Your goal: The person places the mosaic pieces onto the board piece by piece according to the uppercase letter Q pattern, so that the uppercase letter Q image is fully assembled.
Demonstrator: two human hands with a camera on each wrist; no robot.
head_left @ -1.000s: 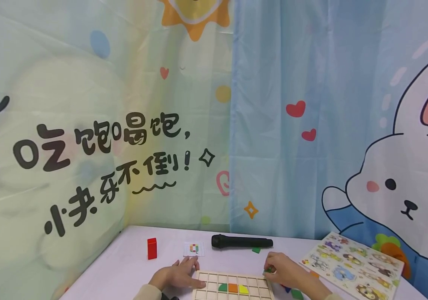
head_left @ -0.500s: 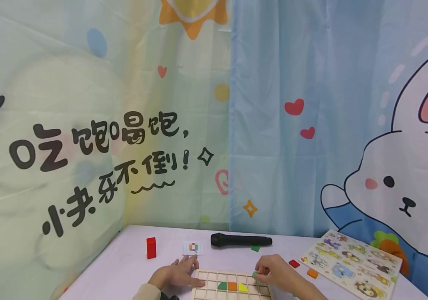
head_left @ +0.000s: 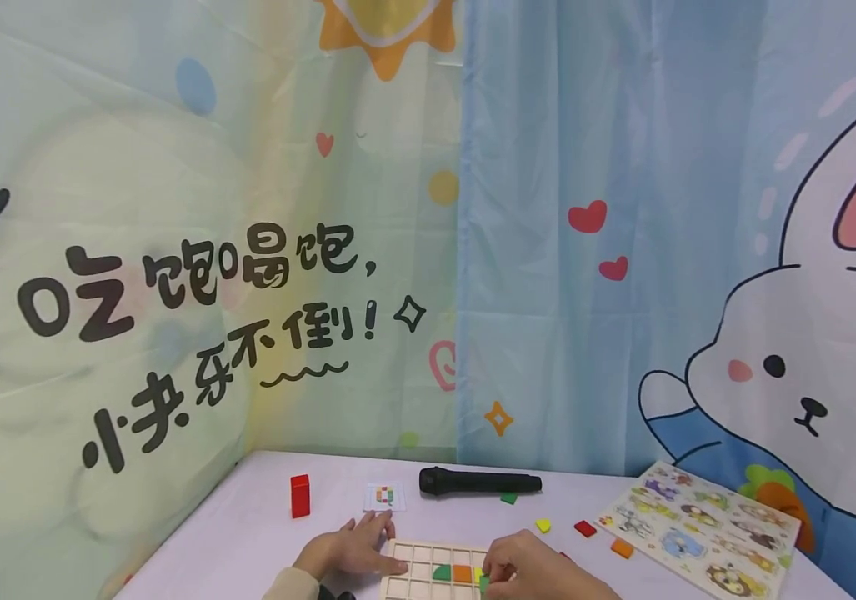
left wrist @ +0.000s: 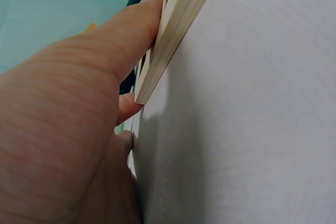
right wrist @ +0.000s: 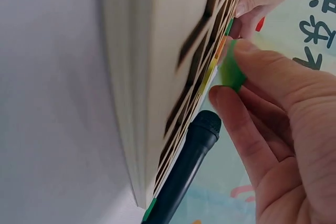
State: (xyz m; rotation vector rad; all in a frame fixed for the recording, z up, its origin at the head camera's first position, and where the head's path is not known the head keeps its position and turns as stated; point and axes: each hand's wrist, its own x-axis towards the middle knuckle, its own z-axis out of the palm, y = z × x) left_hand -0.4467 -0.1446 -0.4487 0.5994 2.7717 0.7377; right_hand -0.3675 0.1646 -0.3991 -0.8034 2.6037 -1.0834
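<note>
The pale wooden grid board (head_left: 420, 552) lies at the table's near side. In one row sit a green rounded piece (head_left: 443, 572), an orange square (head_left: 462, 573) and a partly covered yellow piece (head_left: 478, 572). My left hand (head_left: 352, 550) rests at the board's left corner, its thumb (left wrist: 131, 27) on the rim and its other fingers stretched toward the far side. Over the board's right part, my right hand (head_left: 528, 568) pinches a green puzzle piece (right wrist: 231, 69) between thumb and finger, near the yellow piece. The held piece's full shape is blurred.
A black microphone (head_left: 480, 482) lies behind the board, a green piece (head_left: 508, 498) beside it. Loose yellow (head_left: 543, 526), red (head_left: 585, 528) and orange (head_left: 623, 547) pieces lie right, near an animal picture board (head_left: 698, 533). A red block (head_left: 300, 496) and pattern card (head_left: 384, 497) stand left.
My right hand has moved left from beside the board's right edge to over the yellow piece, carrying the green piece. Loose pieces on the right came into view. My left hand has stayed put.
</note>
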